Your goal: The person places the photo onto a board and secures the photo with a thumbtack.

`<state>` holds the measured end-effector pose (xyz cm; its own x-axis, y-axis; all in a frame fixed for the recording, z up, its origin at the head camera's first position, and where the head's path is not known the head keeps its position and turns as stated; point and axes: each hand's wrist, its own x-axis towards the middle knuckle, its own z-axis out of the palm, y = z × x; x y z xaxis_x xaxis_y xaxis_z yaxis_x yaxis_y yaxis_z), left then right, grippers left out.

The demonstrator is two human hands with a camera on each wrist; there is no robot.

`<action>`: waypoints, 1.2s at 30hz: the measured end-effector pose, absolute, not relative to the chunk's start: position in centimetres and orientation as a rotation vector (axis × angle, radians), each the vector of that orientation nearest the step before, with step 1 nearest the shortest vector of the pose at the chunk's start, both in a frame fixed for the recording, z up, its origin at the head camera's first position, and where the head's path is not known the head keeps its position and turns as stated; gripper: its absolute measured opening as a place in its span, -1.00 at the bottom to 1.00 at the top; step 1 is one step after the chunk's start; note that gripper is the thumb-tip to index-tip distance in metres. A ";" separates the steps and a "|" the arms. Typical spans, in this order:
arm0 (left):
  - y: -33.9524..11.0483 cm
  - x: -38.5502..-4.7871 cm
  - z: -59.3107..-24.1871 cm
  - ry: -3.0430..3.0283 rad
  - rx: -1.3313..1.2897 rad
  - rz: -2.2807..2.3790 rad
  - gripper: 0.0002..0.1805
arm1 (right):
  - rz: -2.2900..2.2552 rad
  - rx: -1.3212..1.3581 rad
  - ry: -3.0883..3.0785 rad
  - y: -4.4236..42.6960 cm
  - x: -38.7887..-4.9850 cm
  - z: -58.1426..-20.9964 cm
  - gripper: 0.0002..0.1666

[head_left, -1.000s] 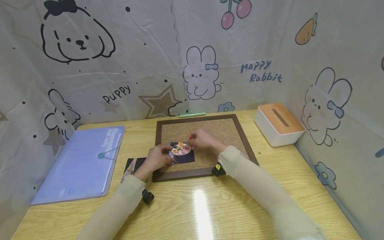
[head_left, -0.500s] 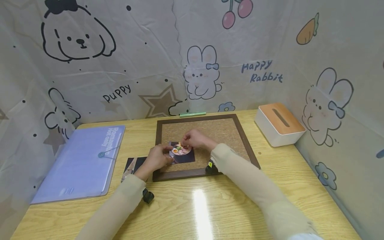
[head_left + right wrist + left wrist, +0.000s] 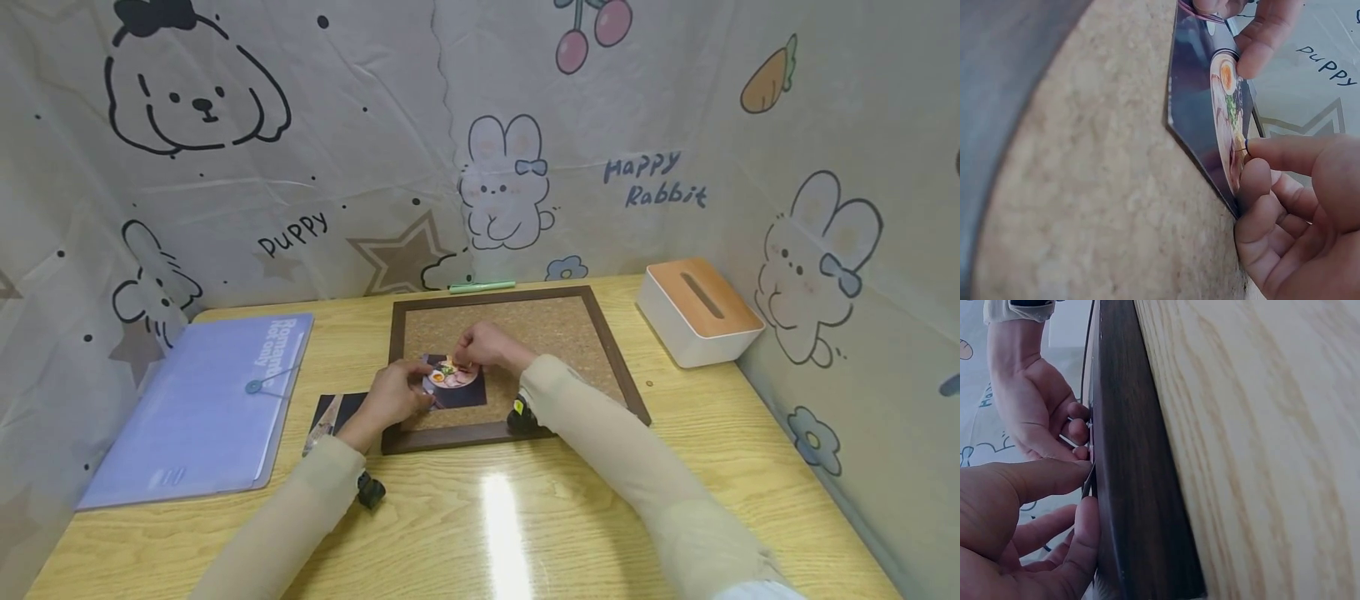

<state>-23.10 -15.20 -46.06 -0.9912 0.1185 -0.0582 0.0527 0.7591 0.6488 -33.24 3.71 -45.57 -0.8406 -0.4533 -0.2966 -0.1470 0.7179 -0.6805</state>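
Observation:
A photo card of a ramen bowl [image 3: 467, 396] lies on the lower left of a cork board [image 3: 558, 333] with a dark wooden frame. At the card's left edge, my left hand [image 3: 392, 393] pinches it between thumb and fingers. My right hand [image 3: 491, 346] is over the bowl picture. In the right wrist view, its thumb and index finger hold a small thumbtack [image 3: 1247, 147], whose thin point faces the card. Whether the point touches the card I cannot tell. The left wrist view shows both hands along the frame's dark edge [image 3: 1132, 450].
A second dark photo [image 3: 327, 417] lies left of the board, partly under the left forearm. Farther left is a blue document folder [image 3: 202, 417]. A green pen [image 3: 482, 287] lies behind the board. A white tissue box [image 3: 697, 321] with a wooden lid stands at right.
My right hand has moved slightly left, from the card's upper right corner to over the bowl picture, then stays nearly still. The left hand holds its place on the card.

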 end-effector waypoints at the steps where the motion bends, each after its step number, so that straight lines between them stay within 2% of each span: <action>1: -15.2 -23.1 -46.0 2.858 0.141 1.042 -0.50 | -0.926 -0.452 2.473 3.7 -33.3 -45.6 -0.82; 7: -15.1 -23.1 -45.9 2.854 0.137 1.005 -0.49 | -0.922 -0.410 2.470 3.4 -33.6 -45.6 -0.87; 19: -15.1 -23.2 -45.6 2.872 0.158 0.928 -0.49 | -0.878 -0.396 2.511 2.8 -33.3 -45.3 -0.81; 25: -15.1 -23.3 -45.5 2.887 0.183 0.842 -0.47 | -0.871 -0.454 2.552 3.1 -33.0 -45.5 -0.78; 36: -15.6 -22.7 -45.5 2.870 0.139 0.968 -0.50 | -1.049 -0.567 2.501 5.4 -32.2 -45.3 -0.87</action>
<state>-22.68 -15.64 -45.48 -0.9899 0.1211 -0.0743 0.0514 0.7927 0.6074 -32.22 5.38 -45.27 -0.8512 -0.4938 -0.1777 -0.2195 0.6425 -0.7342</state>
